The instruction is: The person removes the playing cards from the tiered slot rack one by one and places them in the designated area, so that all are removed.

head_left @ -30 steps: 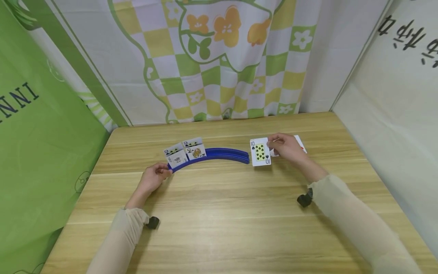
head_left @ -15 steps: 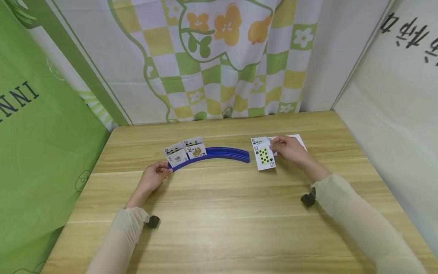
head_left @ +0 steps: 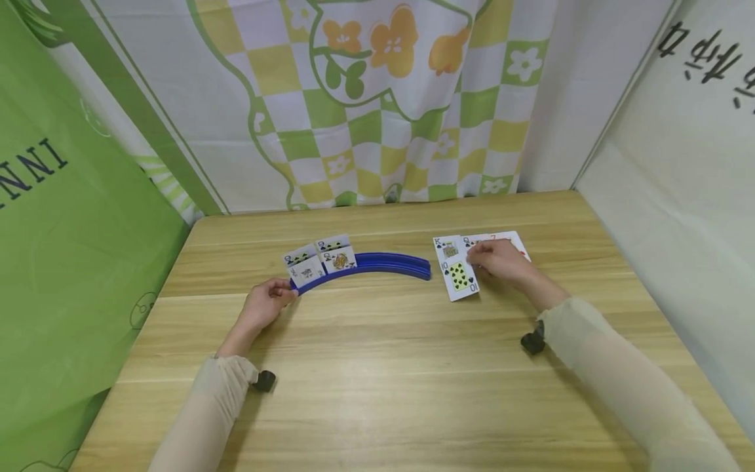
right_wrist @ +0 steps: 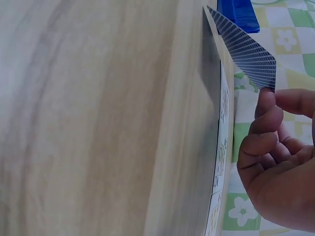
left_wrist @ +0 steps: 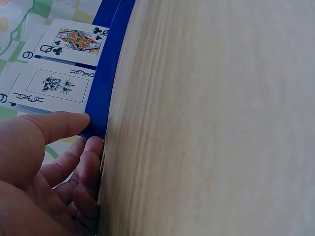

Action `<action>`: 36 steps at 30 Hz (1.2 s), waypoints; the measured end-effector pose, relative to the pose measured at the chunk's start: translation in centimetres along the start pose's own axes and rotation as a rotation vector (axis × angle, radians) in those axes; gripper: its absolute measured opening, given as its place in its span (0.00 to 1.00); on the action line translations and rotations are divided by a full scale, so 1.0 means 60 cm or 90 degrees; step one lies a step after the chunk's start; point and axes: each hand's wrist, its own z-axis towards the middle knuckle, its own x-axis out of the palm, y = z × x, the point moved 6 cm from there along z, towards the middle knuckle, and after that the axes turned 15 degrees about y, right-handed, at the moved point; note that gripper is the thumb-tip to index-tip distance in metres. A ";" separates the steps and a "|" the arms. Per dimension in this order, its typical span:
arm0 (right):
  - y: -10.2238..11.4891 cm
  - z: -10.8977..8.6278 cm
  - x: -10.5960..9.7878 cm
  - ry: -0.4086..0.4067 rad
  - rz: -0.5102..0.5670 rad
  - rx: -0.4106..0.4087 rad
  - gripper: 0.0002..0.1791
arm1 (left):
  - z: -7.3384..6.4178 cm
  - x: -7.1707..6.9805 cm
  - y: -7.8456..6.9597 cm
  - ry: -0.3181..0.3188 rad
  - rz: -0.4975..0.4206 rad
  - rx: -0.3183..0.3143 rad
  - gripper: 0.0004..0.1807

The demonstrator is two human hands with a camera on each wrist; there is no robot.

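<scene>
Left hand (head_left: 267, 307): thumb and fingers nearly closed, pinching the near end of a blue card holder (head_left: 394, 263). The holder curves across the wooden table (head_left: 366, 367) from that grip towards the right hand (head_left: 501, 261), ending short of it. Upright in the holder, just beyond the left hand: a joker (head_left: 307, 273), then a queen of clubs (head_left: 339, 261) on the side towards the right hand; another card behind each.

Right hand: thumb and forefinger tip together on the edge of a ten of spades (head_left: 461, 278), remaining fingers curled. Card tilted, patterned back turned down; contact with the table cannot be told. Face up beneath and beyond the right hand: a king (head_left: 450, 248), a queen and a red seven, the last two partly hidden by the hand.
</scene>
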 end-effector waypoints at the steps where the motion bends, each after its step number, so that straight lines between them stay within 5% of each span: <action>1: -0.001 0.000 0.000 0.002 -0.010 0.002 0.14 | 0.000 0.000 0.000 0.000 0.000 0.001 0.19; 13: -0.030 0.007 0.012 0.079 -0.042 0.049 0.14 | -0.001 -0.001 0.002 0.004 0.000 0.000 0.18; 36: -0.024 -0.005 -0.003 0.066 -0.066 0.045 0.14 | 0.001 0.000 0.005 0.007 -0.014 -0.001 0.19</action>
